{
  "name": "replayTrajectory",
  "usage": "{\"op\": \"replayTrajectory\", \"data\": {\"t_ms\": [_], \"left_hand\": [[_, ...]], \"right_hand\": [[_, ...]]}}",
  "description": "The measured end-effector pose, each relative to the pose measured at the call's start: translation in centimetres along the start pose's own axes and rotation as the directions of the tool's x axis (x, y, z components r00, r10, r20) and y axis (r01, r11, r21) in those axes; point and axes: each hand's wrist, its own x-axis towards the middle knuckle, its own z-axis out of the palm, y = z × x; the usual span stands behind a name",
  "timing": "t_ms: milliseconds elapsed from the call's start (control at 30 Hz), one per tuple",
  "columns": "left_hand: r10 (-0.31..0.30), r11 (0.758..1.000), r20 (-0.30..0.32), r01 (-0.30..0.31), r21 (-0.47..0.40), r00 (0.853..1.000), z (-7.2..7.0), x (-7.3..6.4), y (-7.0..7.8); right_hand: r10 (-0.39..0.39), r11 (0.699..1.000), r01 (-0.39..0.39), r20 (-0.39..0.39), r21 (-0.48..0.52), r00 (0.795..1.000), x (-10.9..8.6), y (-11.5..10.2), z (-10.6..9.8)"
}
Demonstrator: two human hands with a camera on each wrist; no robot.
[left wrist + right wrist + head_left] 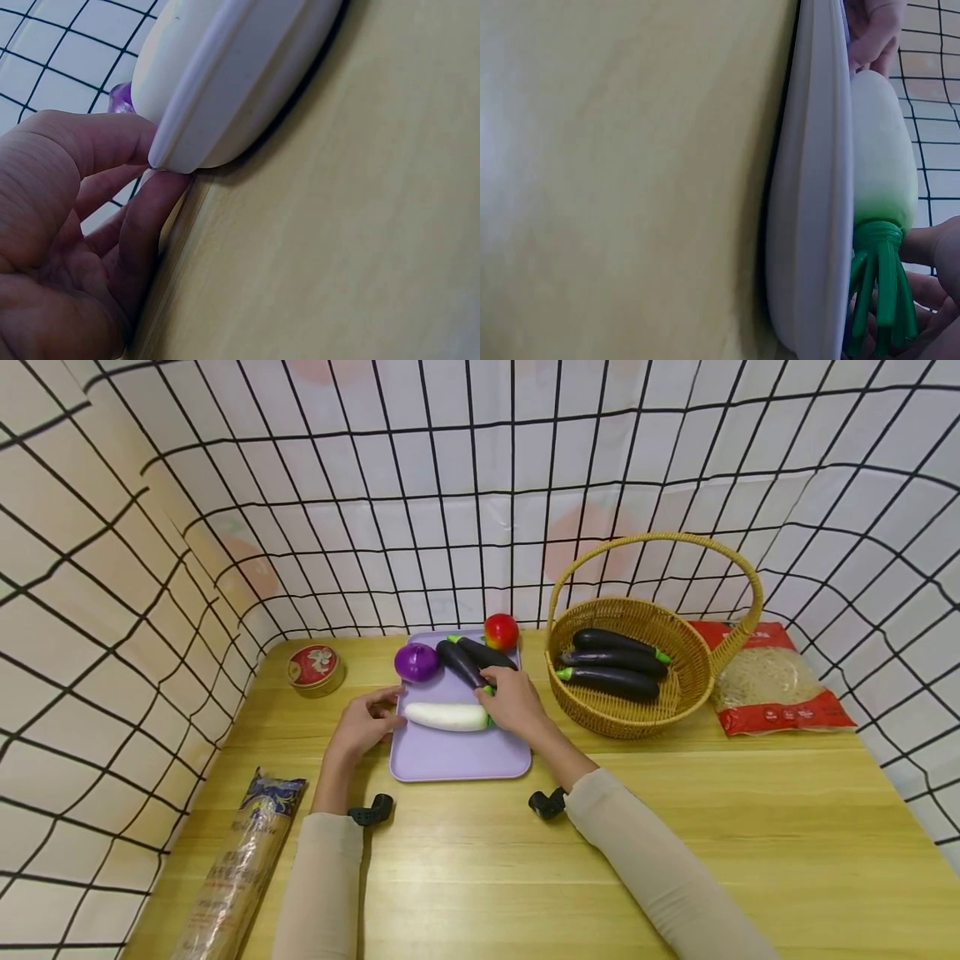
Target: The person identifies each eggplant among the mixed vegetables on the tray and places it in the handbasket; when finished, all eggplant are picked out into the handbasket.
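A lilac tray (461, 764) lies on the table. On it are a white radish (446, 716) with green stalks, a purple onion (417, 662), a red fruit (501, 632) and two dark eggplants, a nearer one (459, 662) and a farther one (489, 654). My left hand (363, 722) pinches the tray's left rim, thumb above and a finger below in the left wrist view. Over the tray's right side, my right hand (513, 700) holds the green stem end of the nearer eggplant. In the right wrist view, the radish stalks (885, 292) partly hide that hand's fingers.
To the right stands a wicker basket (611, 725) with a tall handle, holding three eggplants (615, 662). A red-and-clear bag (772, 677) lies beside it. At left are a round red tin (315, 668) and a long clear packet (243, 860). Black wire grid surrounds the table.
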Motion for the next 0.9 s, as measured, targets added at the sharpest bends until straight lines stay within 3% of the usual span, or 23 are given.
{"op": "replayTrajectory", "data": {"t_ms": [433,900], "left_hand": [[0.018,1.0,-0.002,-0.018,0.012,1.0,0.5,0.1,0.2],[-0.019,0.999,-0.006,0.019,0.028,1.0,0.2,0.0,0.1]], "right_hand": [[0.01,0.999,-0.01,-0.011,-0.032,1.0,0.0,-0.1,-0.6],[-0.037,0.999,0.035,0.039,0.032,0.999,-2.0,0.0,-4.2]]}}
